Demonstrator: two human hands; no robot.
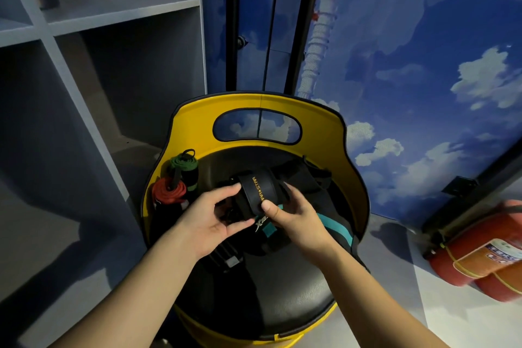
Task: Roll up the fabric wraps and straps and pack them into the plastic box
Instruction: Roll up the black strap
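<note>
Both hands grip black fabric strap with gold lettering (255, 192), half-rolled, over yellow-backed black chair seat (282, 299). Left hand (209, 223) pinches the roll's left end; right hand (293, 217) thumbs its near face. Roll axis runs left-right. Finished green roll (185, 165) and red roll (169, 192) at far left. Plastic box not in view.

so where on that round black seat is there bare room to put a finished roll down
The near part of the black seat, between the wrists and the front rim, is bare. A smaller free patch lies at the back, under the yellow backrest. The left edge is crowded by the green roll and red roll; the middle is full: both hands on the black strap, teal wrap beneath.
</note>
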